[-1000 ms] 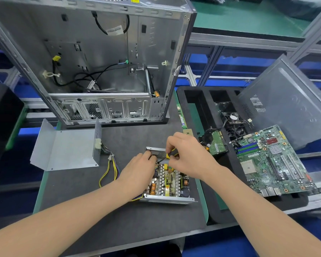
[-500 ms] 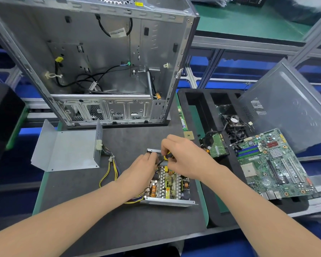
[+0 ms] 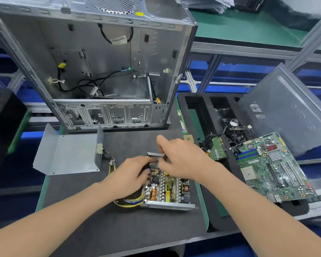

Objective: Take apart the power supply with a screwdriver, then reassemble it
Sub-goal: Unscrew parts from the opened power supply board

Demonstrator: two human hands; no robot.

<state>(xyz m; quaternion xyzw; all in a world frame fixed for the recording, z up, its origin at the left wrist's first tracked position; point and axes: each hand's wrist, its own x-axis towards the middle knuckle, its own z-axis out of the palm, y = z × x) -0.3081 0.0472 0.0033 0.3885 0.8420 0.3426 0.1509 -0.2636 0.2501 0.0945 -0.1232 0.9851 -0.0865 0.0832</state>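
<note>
The opened power supply (image 3: 167, 191) lies on the dark mat, its circuit board with coils and heat sinks exposed in a metal tray. Its grey bent cover (image 3: 69, 154) lies to the left, joined by a yellow and black wire bundle (image 3: 112, 164). My left hand (image 3: 132, 175) rests on the supply's left far corner, fingers curled over the inside. My right hand (image 3: 182, 158) grips a yellow-and-black screwdriver (image 3: 163, 156) at the supply's far edge; most of the tool is hidden under the fingers.
An empty computer case (image 3: 100, 71) stands open behind the work spot. To the right, a black foam tray (image 3: 202, 108) holds a hard drive (image 3: 218, 151), a fan and a motherboard (image 3: 272, 167). A grey side panel (image 3: 289, 112) leans at the far right.
Both hands have stayed at the supply's far edge. The right hand shifted slightly left over the screwdriver, and the left hand's fingers closed in nearer the right hand.
</note>
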